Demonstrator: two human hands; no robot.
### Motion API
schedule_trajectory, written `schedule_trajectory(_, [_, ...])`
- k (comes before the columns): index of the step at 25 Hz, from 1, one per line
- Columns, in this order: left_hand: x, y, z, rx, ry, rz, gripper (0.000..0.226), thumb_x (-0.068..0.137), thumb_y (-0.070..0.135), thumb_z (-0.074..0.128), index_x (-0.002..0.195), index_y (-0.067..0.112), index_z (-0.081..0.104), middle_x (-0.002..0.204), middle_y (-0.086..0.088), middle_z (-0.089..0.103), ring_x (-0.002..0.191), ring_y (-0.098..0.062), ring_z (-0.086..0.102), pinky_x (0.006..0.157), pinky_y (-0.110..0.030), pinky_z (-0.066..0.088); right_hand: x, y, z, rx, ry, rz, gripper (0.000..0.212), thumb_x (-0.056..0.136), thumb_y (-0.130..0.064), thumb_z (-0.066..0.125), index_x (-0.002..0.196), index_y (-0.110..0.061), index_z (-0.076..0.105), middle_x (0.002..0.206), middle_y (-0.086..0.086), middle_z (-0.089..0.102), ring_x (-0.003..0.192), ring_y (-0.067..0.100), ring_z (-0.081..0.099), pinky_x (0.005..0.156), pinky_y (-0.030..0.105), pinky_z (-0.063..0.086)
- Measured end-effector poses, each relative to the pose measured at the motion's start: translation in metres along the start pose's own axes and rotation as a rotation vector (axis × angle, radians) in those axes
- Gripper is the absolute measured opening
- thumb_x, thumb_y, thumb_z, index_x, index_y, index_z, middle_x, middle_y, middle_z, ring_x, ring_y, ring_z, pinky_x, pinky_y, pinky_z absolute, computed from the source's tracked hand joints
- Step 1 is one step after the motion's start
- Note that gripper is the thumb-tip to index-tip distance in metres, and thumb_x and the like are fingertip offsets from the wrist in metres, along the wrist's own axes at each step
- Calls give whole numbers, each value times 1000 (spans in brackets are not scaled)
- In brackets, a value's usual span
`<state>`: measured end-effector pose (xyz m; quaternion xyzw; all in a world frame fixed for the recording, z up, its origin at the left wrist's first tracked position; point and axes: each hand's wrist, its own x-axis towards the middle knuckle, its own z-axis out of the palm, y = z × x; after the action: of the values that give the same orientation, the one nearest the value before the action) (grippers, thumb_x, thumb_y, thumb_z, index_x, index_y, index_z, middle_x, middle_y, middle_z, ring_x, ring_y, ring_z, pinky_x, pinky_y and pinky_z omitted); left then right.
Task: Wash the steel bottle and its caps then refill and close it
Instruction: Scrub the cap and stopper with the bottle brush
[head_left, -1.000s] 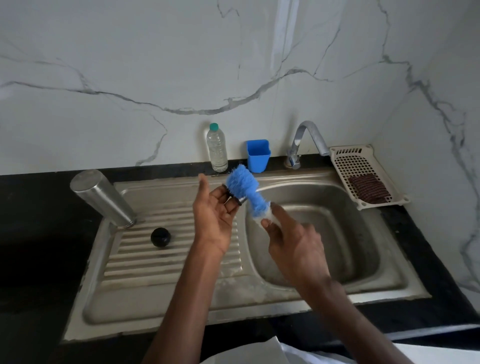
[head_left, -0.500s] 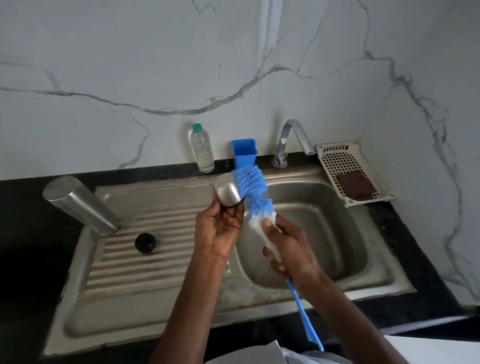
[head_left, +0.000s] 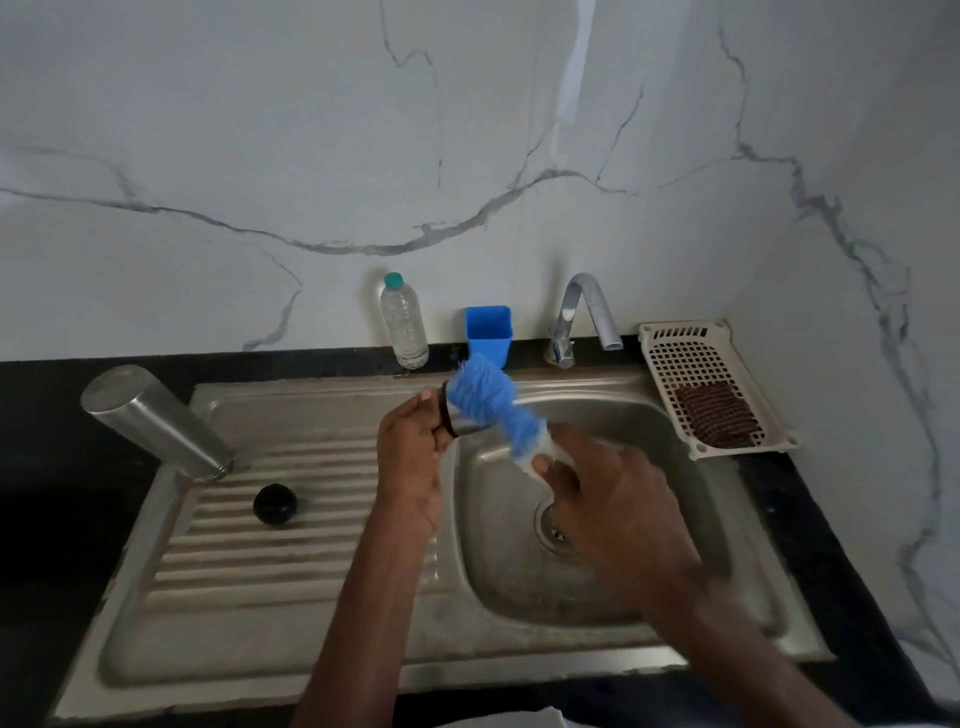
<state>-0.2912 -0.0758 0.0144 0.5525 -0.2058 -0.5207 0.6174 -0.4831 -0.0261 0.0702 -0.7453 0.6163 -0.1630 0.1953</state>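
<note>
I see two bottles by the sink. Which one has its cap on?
The clear plastic bottle against the wall, standing upright with a green cap. The steel bottle stands mouth-down on the drainboard, uncapped; a black cap lies beside it.

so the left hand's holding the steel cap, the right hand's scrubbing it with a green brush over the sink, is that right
Not quite: the brush is blue, not green, as the head view shows. The rest holds: the left hand holds the steel cap and the right hand scrubs it over the sink.
</note>
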Motion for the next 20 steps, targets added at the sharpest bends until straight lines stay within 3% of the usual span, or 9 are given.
schedule_trajectory(4, [-17,-5,26,18,-76,2,38,111,30,45,117,4,73,108,-14,79,104,-24,76,85,-28,56,12,9,16,124,133,19,32,101,-44,51,132,-37,53,81,-5,69,68,15,68,64,42,60])
schedule_trajectory(8, [-14,5,22,-335,-68,-66,47,109,38,47,126,-1,67,118,-19,76,112,-30,73,94,-38,58,9,16,27,98,109,-42,33,102,-42,54,135,-40,52,76,-8,69,63,11,66,63,40,59])
schedule_trajectory(10, [-14,5,19,-433,-86,-116,43,108,34,51,125,-2,67,117,-19,75,108,-29,73,91,-36,59,4,17,29,321,65,88,26,102,-43,57,127,-40,61,76,-7,70,63,9,66,64,38,59])
schedule_trajectory(13, [-16,-4,25,-489,-84,-159,25,106,17,54,113,-1,69,109,-18,75,101,-27,73,86,-36,64,17,5,31,807,-32,317,15,102,-41,59,107,-35,72,70,-6,69,61,12,65,51,30,51])
schedule_trajectory(17, [-1,0,14,-605,11,-104,18,104,6,55,113,-4,66,105,-19,75,100,-28,73,88,-36,63,14,11,32,719,32,268,16,101,-44,58,107,-37,71,79,-5,73,63,6,68,56,27,54])
schedule_trajectory(20, [-4,-4,18,-516,23,-70,18,104,6,56,114,-4,67,106,-18,76,97,-25,75,87,-34,64,12,14,33,670,15,245,15,101,-44,58,110,-39,70,75,-3,72,58,7,66,55,29,54])
